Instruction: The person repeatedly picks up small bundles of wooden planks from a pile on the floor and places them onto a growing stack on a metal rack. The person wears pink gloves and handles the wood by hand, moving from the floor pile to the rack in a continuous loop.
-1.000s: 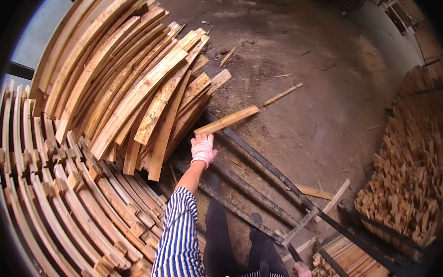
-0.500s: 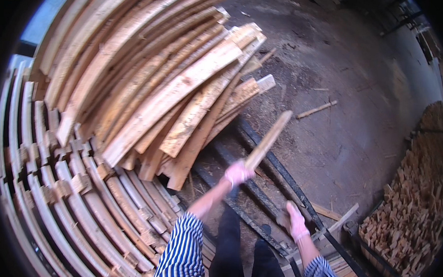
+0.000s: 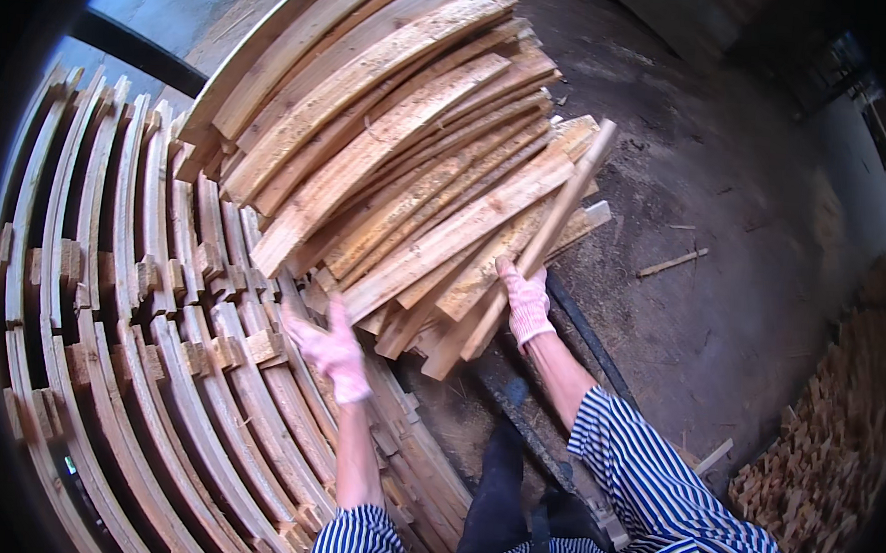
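Note:
A narrow wooden slat (image 3: 570, 201) stands out from my right hand (image 3: 528, 303), whose fingers, in a pink-white glove, are closed around its lower end. The slat slants up and to the right in front of the loose heap of boards (image 3: 455, 242). My left hand (image 3: 331, 353), gloved likewise, has its fingers spread and holds nothing. It is over the border between the heap's lower left end and the stacked pallet-like rows of boards (image 3: 193, 354). Whether its fingertips touch a board, I cannot tell.
Dark metal rails (image 3: 586, 329) run below the heap, near my legs. A thin stick (image 3: 672, 263) lies on the dusty floor (image 3: 658, 198). At the right stands a mass of short wood pieces (image 3: 823, 477). A dark beam (image 3: 139, 48) crosses the far left.
The slat has passed from my left hand to my right. My left hand has moved left to the stacked rows, and my right hand has come up to the heap. The view has shifted left.

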### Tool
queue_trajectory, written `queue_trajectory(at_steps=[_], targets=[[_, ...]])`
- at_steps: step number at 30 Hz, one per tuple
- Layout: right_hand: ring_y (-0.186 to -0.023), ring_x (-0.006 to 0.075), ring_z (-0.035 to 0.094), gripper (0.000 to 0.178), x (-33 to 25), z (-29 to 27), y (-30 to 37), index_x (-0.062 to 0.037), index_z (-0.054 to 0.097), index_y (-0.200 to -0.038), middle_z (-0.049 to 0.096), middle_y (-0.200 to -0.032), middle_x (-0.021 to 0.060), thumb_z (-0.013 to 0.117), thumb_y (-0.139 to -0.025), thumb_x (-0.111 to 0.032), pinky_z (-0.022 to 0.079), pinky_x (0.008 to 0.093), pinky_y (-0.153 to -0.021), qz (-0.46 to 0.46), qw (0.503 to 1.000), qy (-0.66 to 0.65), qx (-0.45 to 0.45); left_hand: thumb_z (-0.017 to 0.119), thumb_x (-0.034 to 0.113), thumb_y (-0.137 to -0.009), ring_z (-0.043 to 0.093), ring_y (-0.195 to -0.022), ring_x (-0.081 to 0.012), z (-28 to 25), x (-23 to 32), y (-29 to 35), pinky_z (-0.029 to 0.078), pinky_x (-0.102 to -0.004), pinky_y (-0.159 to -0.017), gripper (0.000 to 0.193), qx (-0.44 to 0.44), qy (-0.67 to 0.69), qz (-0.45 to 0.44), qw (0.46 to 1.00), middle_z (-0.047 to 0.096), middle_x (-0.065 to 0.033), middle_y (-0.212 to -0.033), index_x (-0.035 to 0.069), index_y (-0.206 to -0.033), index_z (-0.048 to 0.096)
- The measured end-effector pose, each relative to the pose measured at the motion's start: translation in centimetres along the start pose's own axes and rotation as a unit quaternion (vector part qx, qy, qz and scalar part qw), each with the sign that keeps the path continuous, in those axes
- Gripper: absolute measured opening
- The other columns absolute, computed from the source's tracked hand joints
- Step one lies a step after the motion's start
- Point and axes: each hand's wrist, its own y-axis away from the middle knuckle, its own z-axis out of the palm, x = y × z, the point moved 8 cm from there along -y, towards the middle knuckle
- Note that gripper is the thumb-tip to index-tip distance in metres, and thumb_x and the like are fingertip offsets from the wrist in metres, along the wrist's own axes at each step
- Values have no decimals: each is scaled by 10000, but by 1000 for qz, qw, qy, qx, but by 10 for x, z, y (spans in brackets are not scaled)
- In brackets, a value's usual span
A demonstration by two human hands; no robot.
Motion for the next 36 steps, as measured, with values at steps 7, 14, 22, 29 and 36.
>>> queue_trajectory(at_steps=[7,14,22,29,36], targets=[[-1230,294,502,924,49,94,-47,-185,364,-1473,453,-1444,95,825,-760,-549,492,552,-879,129,966,-189,-118,403,763,-909,27,-1524,-398,-42,73,-32,76,-492,-1246,1007,416,-794,100,433,132,-220,-1642,3,-1553,250],[-1171,226,591,578,25,106,-4,-95,555,-1336,620,-1275,51,816,-838,-231,486,475,-1062,157,924,-302,-175,561,584,-946,534,-1282,-355,-67,35,26,593,-423,-846,923,420,-775,42,470,173,-297,-1606,-3,-1563,206],[-1182,341,601,570,24,26,-59,7,558,-1314,630,-1265,183,785,-842,-217,471,506,-1061,159,906,-324,-221,639,614,-887,626,-1173,-367,-19,-43,-28,483,-417,-977,853,205,-856,-199,430,640,-303,-1225,-45,-1403,473],[-1139,282,626,466,12,40,-48,26,606,-1255,674,-1187,148,769,-856,-153,480,429,-1039,170,897,-338,-228,698,458,-920,667,-946,-189,-37,-59,-48,553,-326,-820,608,221,-480,-191,827,672,-99,-1119,15,-1315,564],[-1145,342,638,648,-9,9,33,33,525,-1333,645,-1238,220,823,-794,-167,510,471,-1039,187,914,-251,-258,747,476,-880,614,-1074,-175,-35,-84,-3,482,-302,-952,824,246,-673,-157,679,621,-148,-1281,-16,-1457,423]])
